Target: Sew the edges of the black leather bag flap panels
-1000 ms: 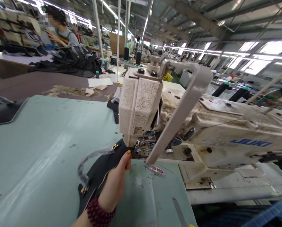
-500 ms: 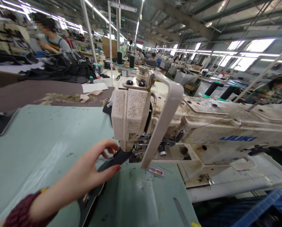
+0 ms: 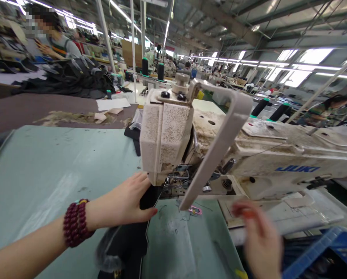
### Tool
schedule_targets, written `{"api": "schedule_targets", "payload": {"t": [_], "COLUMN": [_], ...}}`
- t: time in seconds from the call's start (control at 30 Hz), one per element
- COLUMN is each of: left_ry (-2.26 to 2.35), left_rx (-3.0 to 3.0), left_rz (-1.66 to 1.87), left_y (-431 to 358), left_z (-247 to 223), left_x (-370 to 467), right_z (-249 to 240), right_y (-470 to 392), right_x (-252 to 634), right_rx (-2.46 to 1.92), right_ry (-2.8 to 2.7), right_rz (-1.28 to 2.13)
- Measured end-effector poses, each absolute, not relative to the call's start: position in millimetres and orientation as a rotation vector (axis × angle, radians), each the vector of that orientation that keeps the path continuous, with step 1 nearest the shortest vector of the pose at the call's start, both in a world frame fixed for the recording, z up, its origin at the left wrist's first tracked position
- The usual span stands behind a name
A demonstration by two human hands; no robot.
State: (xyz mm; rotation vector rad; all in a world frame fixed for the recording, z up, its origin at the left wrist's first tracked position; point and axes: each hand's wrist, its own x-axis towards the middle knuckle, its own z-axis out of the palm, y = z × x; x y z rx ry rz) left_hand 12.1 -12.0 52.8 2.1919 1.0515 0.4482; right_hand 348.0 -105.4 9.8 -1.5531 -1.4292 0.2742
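My left hand (image 3: 121, 201), with a dark red bead bracelet at the wrist, lies on a black fabric piece (image 3: 129, 244) just left of the sewing machine's needle area. Its thumb is stretched along the piece's edge; the other fingertips are partly hidden behind the machine head (image 3: 166, 135). The black piece runs from under the presser foot down to the bottom edge of the view, a clear plastic scrap beside it. Over the machine bed's right side, my right hand (image 3: 262, 240) is blurred by motion, its fingers bent, what they hold unclear.
A pink clip (image 3: 195, 210) and loose threads lie on the green table (image 3: 60, 166). A blue crate (image 3: 315, 252) stands at the lower right. Black thread cones (image 3: 160, 72) stand behind the machine. A person sits at the upper left beside a dark fabric pile (image 3: 74, 79).
My left hand has flattened onto the black piece, which has turned and shows more fabric below. My right hand has come into view at the lower right. The camera has shifted slightly.
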Motion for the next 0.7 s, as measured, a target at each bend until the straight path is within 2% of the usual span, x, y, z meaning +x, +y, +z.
{"api": "schedule_targets", "payload": {"t": [0.07, 0.17, 0.4, 0.7], "left_ry": [1.048, 1.010, 0.854, 0.780], "left_rx": [2.160, 2.033, 1.515, 1.109], "left_rz": [0.458, 0.525, 0.516, 0.524], "left_y": [-12, -3, 32, 15], "left_z": [53, 51, 35, 32], "left_x": [12, 8, 9, 23], "right_z": [-15, -31, -38, -44], "right_y": [-109, -96, -75, -76], "right_x": [270, 188, 149, 145], "right_rx": [-1.373, -1.274, -1.321, -1.379], "right_ry": [-1.526, -1.294, -1.010, -1.119], "right_rz": [1.007, 1.461, 1.476, 1.269]}}
